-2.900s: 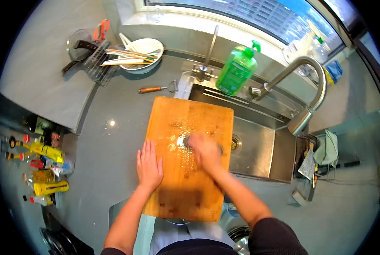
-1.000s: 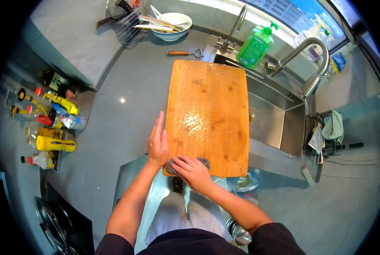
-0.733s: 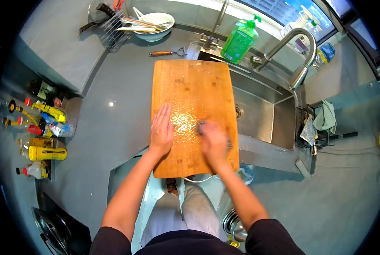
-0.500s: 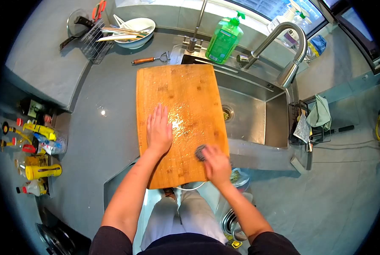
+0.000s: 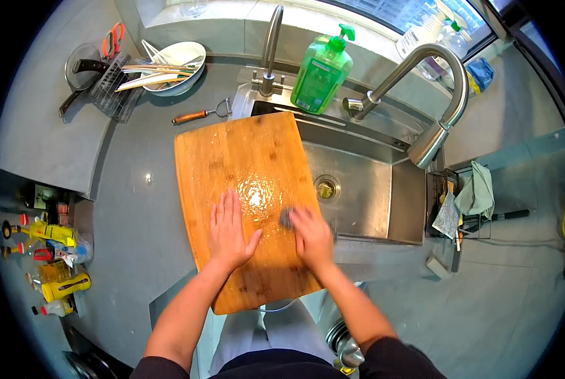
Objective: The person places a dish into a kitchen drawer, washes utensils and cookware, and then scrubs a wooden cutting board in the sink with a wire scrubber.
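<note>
A wet wooden cutting board (image 5: 244,164) lies across the counter and the left part of the sink, its near end jutting over the counter's front edge. My left hand (image 5: 230,234) rests flat on the board with fingers stretched out. In my right hand (image 5: 313,237) is a grey steel wool scrubber (image 5: 287,218), pressed on the board's right half. The fingers cover part of the scrubber. Water glistens on the wood ahead of both hands.
The steel sink (image 5: 358,189) opens at the right, under a curved faucet (image 5: 453,95). A green soap bottle (image 5: 321,76) stands behind it. Back left are a peeler (image 5: 191,117) and a bowl with chopsticks (image 5: 181,82). Bottles (image 5: 58,252) line the far left.
The scrubber and my right hand have moved up and slightly left on the board. My left hand stays flat on the wood. The whole view has shifted with my head.
</note>
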`<action>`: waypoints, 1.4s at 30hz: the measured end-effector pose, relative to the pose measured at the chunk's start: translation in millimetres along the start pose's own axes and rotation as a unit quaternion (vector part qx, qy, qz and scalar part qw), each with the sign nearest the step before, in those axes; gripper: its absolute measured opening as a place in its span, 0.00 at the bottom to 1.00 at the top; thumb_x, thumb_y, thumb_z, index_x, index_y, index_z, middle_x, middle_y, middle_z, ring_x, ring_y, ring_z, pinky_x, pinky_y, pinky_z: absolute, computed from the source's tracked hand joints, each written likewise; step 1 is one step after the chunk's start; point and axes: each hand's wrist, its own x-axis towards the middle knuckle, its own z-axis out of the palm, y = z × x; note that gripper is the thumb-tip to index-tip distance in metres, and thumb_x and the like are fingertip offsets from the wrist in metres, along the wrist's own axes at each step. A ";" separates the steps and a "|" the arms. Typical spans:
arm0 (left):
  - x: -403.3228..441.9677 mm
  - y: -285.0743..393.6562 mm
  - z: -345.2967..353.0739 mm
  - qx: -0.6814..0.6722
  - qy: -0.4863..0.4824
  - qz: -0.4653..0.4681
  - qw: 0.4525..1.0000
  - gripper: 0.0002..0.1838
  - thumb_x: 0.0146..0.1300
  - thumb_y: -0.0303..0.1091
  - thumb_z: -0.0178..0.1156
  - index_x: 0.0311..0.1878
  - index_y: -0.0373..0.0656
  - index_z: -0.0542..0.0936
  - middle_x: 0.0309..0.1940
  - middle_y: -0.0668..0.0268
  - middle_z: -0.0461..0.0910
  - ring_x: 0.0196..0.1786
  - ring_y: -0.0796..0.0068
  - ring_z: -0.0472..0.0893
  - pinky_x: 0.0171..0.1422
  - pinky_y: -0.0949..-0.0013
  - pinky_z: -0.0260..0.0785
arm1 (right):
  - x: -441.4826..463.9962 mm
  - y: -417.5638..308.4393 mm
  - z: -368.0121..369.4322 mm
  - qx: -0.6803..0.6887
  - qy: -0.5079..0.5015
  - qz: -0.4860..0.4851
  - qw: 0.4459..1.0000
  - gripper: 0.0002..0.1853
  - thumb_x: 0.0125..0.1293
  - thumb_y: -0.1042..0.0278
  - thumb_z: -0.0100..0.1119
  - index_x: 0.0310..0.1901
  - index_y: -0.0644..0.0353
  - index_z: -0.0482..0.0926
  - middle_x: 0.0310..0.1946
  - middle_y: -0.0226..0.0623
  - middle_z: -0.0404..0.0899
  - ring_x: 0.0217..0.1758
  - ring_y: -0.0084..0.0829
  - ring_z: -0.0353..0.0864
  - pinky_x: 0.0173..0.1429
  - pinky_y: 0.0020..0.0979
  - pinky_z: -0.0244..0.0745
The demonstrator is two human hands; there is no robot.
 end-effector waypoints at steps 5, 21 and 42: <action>2.8 0.7 -3.0 0.017 -0.016 -0.015 1.000 0.55 0.59 0.54 0.64 0.79 0.29 0.50 0.80 0.44 0.50 0.82 0.45 0.50 0.83 0.46 0.42 | 130.7 61.0 45.9 -0.005 0.128 0.002 0.992 0.20 0.63 0.76 0.58 0.57 0.55 0.81 0.61 0.41 0.80 0.63 0.48 0.78 0.62 0.47 0.74; 3.1 0.4 -0.3 0.002 -0.020 -0.020 1.000 0.55 0.57 0.54 0.66 0.77 0.27 0.53 0.80 0.43 0.50 0.82 0.45 0.51 0.83 0.48 0.42 | 85.5 6.8 22.9 -0.091 0.011 0.022 0.996 0.16 0.64 0.60 0.65 0.50 0.55 0.77 0.43 0.41 0.75 0.49 0.44 0.76 0.49 0.43 0.74; -0.1 -6.6 -4.4 0.010 -0.025 0.027 0.999 0.57 0.58 0.63 0.61 0.77 0.26 0.54 0.79 0.43 0.52 0.81 0.44 0.52 0.83 0.48 0.43 | 190.8 42.7 42.5 -0.100 0.046 0.025 0.994 0.07 0.67 0.64 0.59 0.43 0.54 0.76 0.34 0.42 0.80 0.38 0.47 0.81 0.40 0.50 0.73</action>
